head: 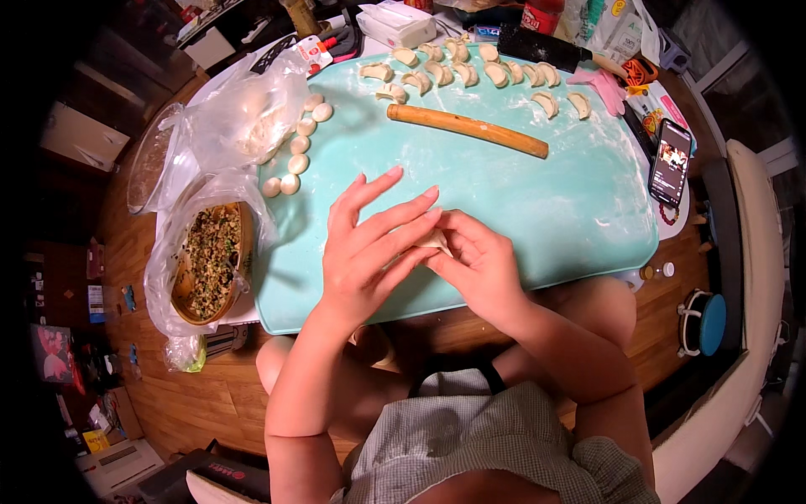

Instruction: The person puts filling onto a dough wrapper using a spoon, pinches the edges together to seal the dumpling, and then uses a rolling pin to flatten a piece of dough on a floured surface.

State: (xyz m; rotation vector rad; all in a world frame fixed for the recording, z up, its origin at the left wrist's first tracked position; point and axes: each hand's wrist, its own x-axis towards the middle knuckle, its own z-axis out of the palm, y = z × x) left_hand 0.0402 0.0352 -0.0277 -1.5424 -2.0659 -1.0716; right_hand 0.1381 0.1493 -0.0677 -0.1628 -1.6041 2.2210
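Note:
Both hands meet above the near middle of a floured green mat [567,214]. A dumpling [436,240], partly hidden by fingers, is pinched between them. My left hand [371,252] grips its left side between thumb and forefinger, the other fingers spread. My right hand [482,261] holds the right side, fingers curled. Beyond them lies a wooden rolling pin [467,130]. Several shaped dumplings [439,72] rest along the mat's far side. Small dough pieces [298,164] form a curved line at the left. A bowl of chopped filling [214,258], wrapped in clear plastic, stands left of the mat.
A plastic bag with dough [261,129] lies at the mat's left edge. At the far right are a cleaver [544,49] and a pink glove [601,88]. A phone [671,164] rests by the right edge. A tissue pack [397,24] is behind the mat.

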